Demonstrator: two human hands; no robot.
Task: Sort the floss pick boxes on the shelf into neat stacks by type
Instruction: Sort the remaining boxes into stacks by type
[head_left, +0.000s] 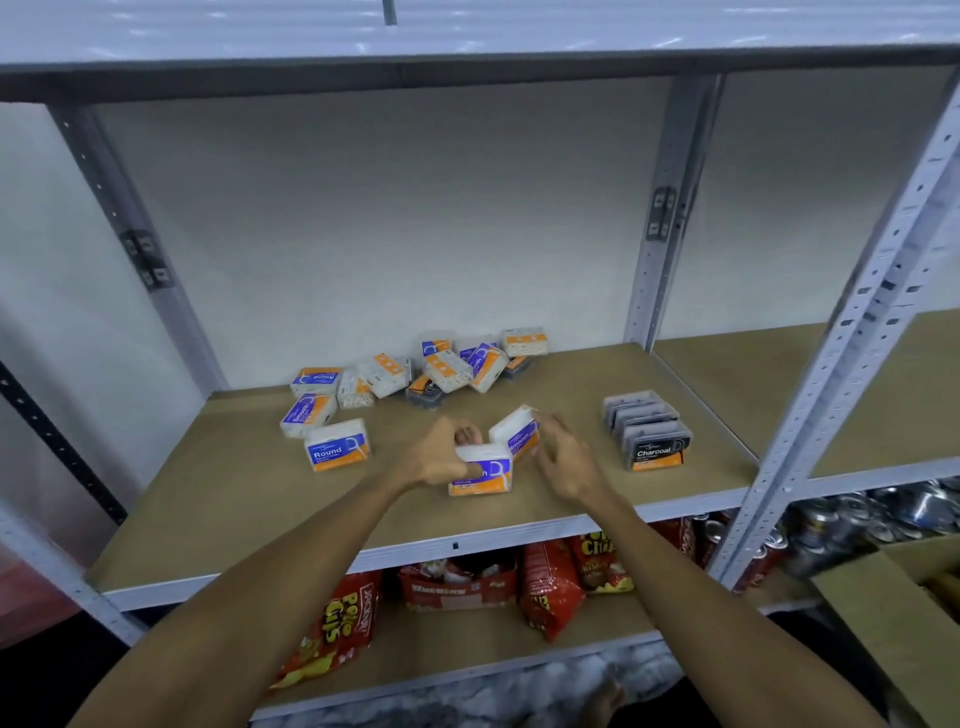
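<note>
Smooth boxes sit at frame centre on the shelf: the left hand grips the upright one, the right hand grips a tilted one; next it needs squaring against its neighbour

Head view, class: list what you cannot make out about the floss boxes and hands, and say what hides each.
- Front box: label partly covered by the left hand.
- Tilted Smooth box: whether the right hand grips it; motion blur smears the fingers.
- Back pile: several types unreadable; boxes overlap, print too small.
- Charcoal row: only the front label shows; the rest are hidden behind it.
</note>
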